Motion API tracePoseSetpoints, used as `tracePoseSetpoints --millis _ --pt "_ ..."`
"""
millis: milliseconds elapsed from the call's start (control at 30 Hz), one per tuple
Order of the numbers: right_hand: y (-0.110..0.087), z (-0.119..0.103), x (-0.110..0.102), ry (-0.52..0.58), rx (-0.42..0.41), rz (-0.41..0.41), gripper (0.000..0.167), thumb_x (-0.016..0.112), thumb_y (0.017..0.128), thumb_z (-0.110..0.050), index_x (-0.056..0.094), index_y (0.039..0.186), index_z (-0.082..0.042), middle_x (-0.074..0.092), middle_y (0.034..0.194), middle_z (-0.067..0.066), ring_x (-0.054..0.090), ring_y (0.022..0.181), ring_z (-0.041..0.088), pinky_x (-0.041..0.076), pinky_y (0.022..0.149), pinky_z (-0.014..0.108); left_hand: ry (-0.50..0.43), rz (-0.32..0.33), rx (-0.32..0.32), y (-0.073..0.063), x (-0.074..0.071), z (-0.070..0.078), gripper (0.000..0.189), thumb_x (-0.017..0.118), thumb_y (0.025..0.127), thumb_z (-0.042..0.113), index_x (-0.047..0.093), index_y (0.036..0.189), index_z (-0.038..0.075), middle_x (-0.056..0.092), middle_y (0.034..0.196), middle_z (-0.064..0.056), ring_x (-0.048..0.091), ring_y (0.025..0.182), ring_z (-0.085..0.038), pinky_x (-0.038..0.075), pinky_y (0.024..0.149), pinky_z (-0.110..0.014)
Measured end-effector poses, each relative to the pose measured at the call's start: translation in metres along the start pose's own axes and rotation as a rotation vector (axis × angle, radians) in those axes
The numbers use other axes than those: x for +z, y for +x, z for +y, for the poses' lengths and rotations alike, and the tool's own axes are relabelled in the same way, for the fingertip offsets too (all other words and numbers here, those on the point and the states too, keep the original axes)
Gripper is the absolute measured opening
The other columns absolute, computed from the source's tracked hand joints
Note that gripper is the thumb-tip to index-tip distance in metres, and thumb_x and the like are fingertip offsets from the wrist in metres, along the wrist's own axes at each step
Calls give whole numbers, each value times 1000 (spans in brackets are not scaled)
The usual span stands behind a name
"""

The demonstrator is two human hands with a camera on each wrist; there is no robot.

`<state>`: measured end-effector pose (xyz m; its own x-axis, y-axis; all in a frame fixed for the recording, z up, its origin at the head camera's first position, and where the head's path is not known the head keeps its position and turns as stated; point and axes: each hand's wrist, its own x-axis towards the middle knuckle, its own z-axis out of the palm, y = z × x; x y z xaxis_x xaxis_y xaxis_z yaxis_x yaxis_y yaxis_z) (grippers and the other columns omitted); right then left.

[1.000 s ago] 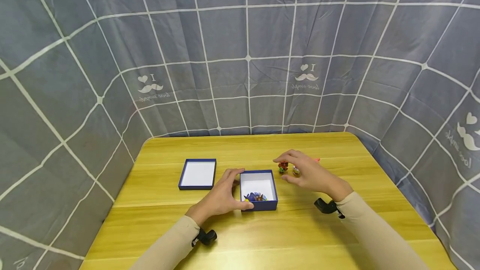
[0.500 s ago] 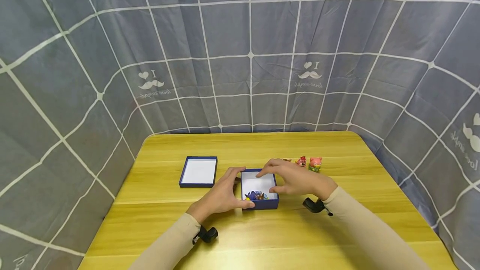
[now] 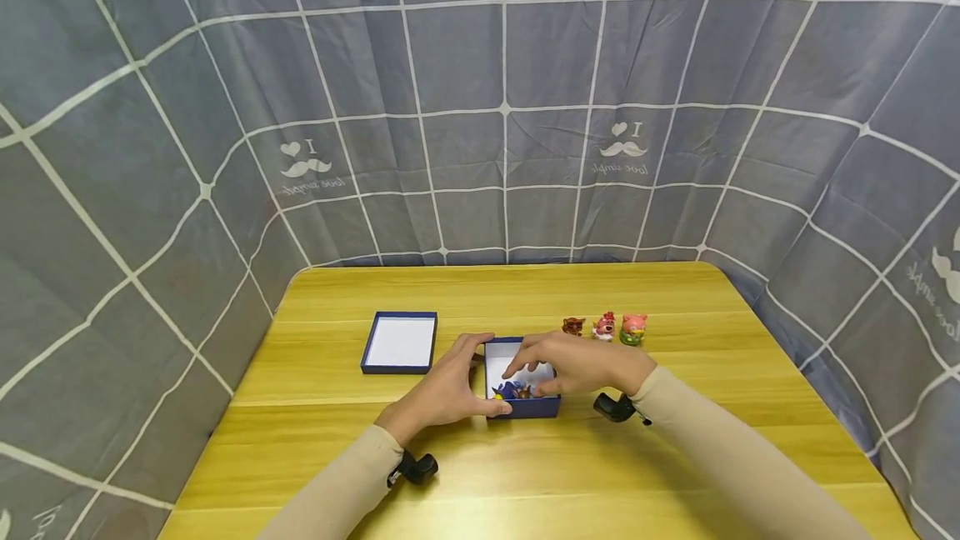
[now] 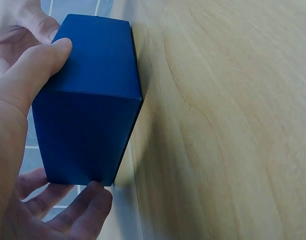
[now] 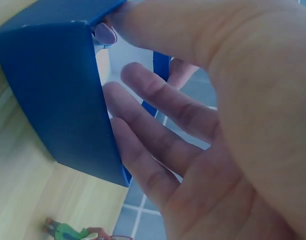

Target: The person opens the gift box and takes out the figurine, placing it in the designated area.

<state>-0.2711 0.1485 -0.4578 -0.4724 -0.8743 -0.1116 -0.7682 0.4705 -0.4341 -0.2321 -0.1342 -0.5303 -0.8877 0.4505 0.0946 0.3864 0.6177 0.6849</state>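
Note:
A blue box with a white inside stands on the table, and small figurines, purple-blue and brown, lie near its front wall. My left hand holds the box from the left, thumb on the front wall and fingers at the back corner. In the left wrist view the blue box sits between thumb and fingers. Over the box's right wall reaches my right hand, its fingers inside the opening and spread apart. The right wrist view shows nothing plainly held by the right hand; a light purple piece shows near its thumb.
A shallow blue lid, white inside, lies to the left of the box. Behind my right hand stand a brown figurine, a red-and-pink figurine and a pink-and-green one. A grey checked curtain hangs behind the table.
My right hand has moved left from the figurines on the table, then lower into the box. The brown figurine now shows past the hand. My left hand keeps its hold on the box.

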Motion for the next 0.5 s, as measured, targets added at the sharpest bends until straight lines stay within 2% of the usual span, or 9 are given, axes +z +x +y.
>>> tracePoseSetpoints --millis 267,500 --pt "6 0 2 73 -15 -67 41 80 107 1 83 144 -16 81 138 0 80 118 13 68 108 36 -10 -2 4 0 1 2 124 101 86 64 38 181 15 51 176 -12 65 151 -34 56 127 -58" --pt "12 1 3 108 -12 -71 37 81 105 5 88 133 -19 77 128 0 80 110 5 68 101 25 -12 8 6 0 1 1 122 102 85 61 39 180 15 50 177 -12 65 151 -33 56 127 -57"
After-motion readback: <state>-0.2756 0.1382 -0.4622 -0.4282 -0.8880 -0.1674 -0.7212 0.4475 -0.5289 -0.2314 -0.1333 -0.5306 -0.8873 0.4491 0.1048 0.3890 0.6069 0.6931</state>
